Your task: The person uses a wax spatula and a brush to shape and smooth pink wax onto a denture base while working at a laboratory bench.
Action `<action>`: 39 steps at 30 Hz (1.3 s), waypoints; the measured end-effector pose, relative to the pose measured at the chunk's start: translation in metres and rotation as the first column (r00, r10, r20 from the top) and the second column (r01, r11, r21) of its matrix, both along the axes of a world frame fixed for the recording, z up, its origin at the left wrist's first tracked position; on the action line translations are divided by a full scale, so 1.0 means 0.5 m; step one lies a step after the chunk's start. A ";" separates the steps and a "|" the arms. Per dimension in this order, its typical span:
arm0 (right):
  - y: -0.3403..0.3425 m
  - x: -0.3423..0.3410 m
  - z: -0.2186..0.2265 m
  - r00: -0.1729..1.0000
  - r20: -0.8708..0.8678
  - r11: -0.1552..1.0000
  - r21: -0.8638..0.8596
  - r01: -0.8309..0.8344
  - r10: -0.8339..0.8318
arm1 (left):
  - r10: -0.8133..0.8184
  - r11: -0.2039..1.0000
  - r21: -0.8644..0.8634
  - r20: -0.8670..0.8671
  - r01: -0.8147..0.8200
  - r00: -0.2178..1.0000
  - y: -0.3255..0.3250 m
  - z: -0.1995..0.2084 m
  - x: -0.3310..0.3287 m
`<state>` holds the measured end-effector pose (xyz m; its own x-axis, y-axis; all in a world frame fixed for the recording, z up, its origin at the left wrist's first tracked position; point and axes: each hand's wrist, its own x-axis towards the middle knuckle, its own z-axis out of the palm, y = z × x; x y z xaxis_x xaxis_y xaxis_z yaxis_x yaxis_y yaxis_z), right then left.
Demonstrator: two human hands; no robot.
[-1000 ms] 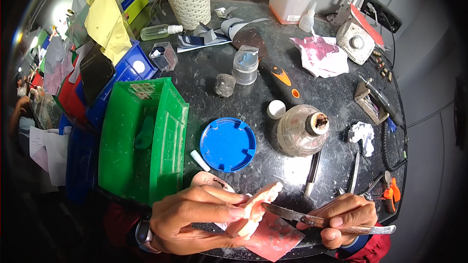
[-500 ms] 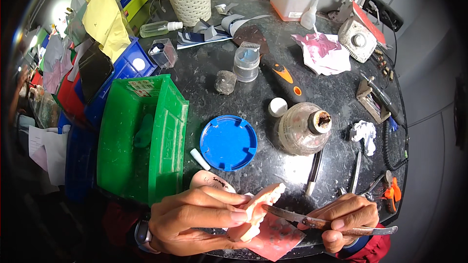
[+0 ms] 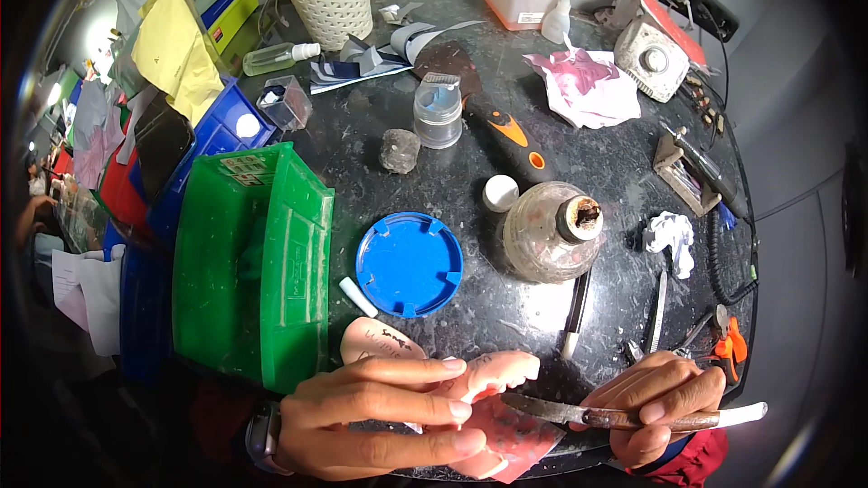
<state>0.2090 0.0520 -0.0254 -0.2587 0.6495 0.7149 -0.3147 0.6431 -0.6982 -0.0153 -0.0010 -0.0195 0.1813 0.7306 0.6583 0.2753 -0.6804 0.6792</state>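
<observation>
Gripping a knife (image 3: 599, 417) in curled fingers (image 3: 684, 395), the right hand (image 3: 658, 402) points its blade (image 3: 542, 408) at a pink dental mould (image 3: 495, 373), which the left hand (image 3: 366, 416) clasps between its fingers over a pink sheet (image 3: 526, 438).

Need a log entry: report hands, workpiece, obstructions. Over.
Left hand holding pink molded piece. Right hand gripping knife-like tool, tip close by, contact unclear. Pink sheet below; nothing visibly blocking.

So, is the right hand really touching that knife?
Touching. The head view shows the right hand closed around the handle of the knife, with the thumb lying against it.
</observation>
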 end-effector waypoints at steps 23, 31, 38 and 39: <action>0.012 0.003 0.044 0.992 0.110 0.997 0.039 -0.073 0.069 | 0.100 0.993 0.066 -0.039 -0.098 0.994 0.001 0.002 0.034; 0.008 -0.021 0.017 0.991 0.011 0.988 0.083 -0.133 0.133 | 0.037 0.999 0.029 -0.149 -0.033 0.988 0.006 0.017 0.013; 0.023 -0.001 0.042 0.983 0.126 0.987 0.079 -0.142 0.132 | 0.113 0.993 0.027 -0.085 -0.111 0.990 -0.001 0.009 0.026; 0.021 -0.002 0.050 0.983 0.153 0.992 0.052 -0.111 0.102 | 0.112 0.993 0.028 -0.086 -0.110 0.990 -0.004 0.007 0.029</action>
<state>0.2079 0.0622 -0.0003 -0.4311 0.5693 0.7000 -0.2786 0.6539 -0.7034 -0.0009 -0.0029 -0.0160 0.1569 0.7340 0.6608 0.4075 -0.6576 0.6337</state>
